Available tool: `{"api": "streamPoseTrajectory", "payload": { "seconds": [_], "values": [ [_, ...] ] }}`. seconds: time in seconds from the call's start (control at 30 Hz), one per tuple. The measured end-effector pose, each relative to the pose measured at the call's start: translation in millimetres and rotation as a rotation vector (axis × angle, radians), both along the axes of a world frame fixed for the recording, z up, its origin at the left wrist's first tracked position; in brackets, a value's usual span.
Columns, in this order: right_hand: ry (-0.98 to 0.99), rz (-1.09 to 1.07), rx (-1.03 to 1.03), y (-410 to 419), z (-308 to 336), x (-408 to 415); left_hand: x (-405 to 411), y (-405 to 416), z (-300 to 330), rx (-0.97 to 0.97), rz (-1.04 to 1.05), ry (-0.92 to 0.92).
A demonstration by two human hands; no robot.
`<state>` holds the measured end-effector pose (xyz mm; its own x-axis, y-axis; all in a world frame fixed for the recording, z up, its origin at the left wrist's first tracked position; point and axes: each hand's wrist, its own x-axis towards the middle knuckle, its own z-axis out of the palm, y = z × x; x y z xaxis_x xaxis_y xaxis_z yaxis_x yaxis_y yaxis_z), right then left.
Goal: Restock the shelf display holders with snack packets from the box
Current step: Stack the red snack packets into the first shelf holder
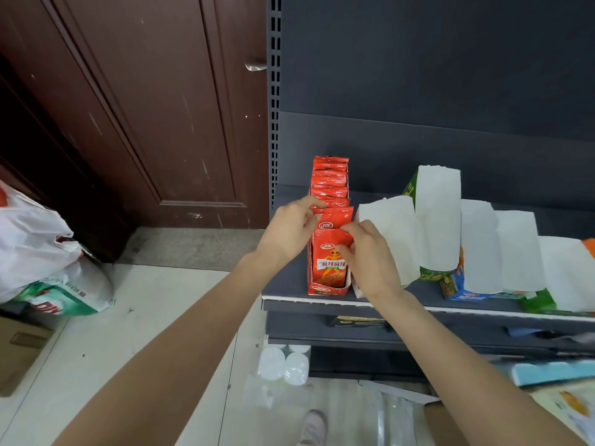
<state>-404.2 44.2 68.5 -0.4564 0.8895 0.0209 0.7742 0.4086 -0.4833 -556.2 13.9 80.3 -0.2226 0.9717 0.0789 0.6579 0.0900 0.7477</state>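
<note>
The right hand [370,259] covers the right edge of the front red snack packet [331,262], and its fingertips are hidden against the foil, so exactly how its grip meets the packet is hard to make out; the thumb and curled fingers appear to pinch the packet's upper right corner. The left hand [289,230] lies at the left side of the row, its fingers curled onto the top edge of the packet just behind. Both packets stand upright in the red display holder [326,289] at the left end of the dark shelf [289,284], with more red packets [330,181] stacked behind them. To the right stand white-topped display holders [438,220], their printed fronts mostly cut off or hidden. The lower shelves are blurred. A white plastic bag [32,239] sits on the floor at left, cut off by the frame.
</note>
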Motion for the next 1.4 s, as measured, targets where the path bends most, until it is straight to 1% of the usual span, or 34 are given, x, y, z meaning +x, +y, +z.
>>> {"api": "streamPoseTrajectory", "payload": {
  "seconds": [0.07,0.1,0.2,0.27,0.33,0.43,0.5,0.6,0.7,0.8,0.87,1.07,1.13,1.17,1.27,1.3,1.33,1.4],
  "values": [
    [-0.019,0.005,-0.012,-1.0,0.4,-0.2,6.6,-3.7,0.3,0.073,-0.004,0.1],
    [-0.018,-0.006,-0.026,-1.1,1.1,-0.5,9.8,-5.1,-0.1,0.061,-0.024,0.163],
    [0.015,-0.043,-0.089,-4.1,5.1,-0.2,13.2,-7.2,-5.4,-0.078,-0.07,0.393],
    [0.053,-0.032,-0.097,-10.3,9.7,1.7,13.0,-9.5,-6.1,-0.125,-0.045,0.446],
    [0.124,-0.044,-0.054,-17.3,15.5,7.5,17.0,-15.3,-3.5,-0.079,0.001,0.46],
    [0.2,-0.08,0.004,-26.9,23.4,26.4,33.6,-31.8,2.0,0.083,0.067,0.437],
    [0.203,-0.085,-0.007,-34.1,25.3,45.9,52.4,-45.4,2.9,0.158,0.006,0.42],
    [0.194,-0.083,-0.057,-49.1,20.9,85.3,87.1,-63.6,-2.4,0.209,-0.118,0.379],
    [0.171,-0.121,-0.07,-65.5,13.0,134.8,127.8,-76.3,-6.6,0.209,-0.167,0.266],
    [0.14,-0.199,-0.073,-78.1,1.3,190.5,178.8,-76.9,-9.7,0.12,-0.247,0.16],
    [0.087,-0.233,-0.079,-83.4,-11.9,230.0,217.8,-73.1,-13.3,0.044,-0.304,0.105],
    [-0.019,-0.283,-0.081,-100.9,-50.0,350.7,340.0,-81.1,-34.4,-0.103,-0.349,0.105],
    [-0.035,-0.225,-0.13,-103.3,-59.5,386.1,374.7,-87.4,-51.8,-0.184,-0.343,0.137],
    [-0.046,-0.169,-0.191,-104.6,-62.8,401.4,390.3,-91.9,-59.9,-0.247,-0.331,0.157],
    [-0.076,0.07,-0.437,-111.5,-68.4,437.5,424.3,-106.0,-78.3,-0.446,-0.336,0.288],
    [-0.101,0.128,-0.508,-114.6,-69.4,446.2,432.5,-112.0,-82.3,-0.494,-0.337,0.304],
    [-0.138,0.169,-0.539,-116.8,-72.8,453.6,439.0,-118.3,-85.3,-0.517,-0.331,0.306],
    [-0.235,0.188,-0.495,-119.5,-82.0,464.0,450.6,-131.2,-89.2,-0.542,-0.303,0.34]
  ]
}}
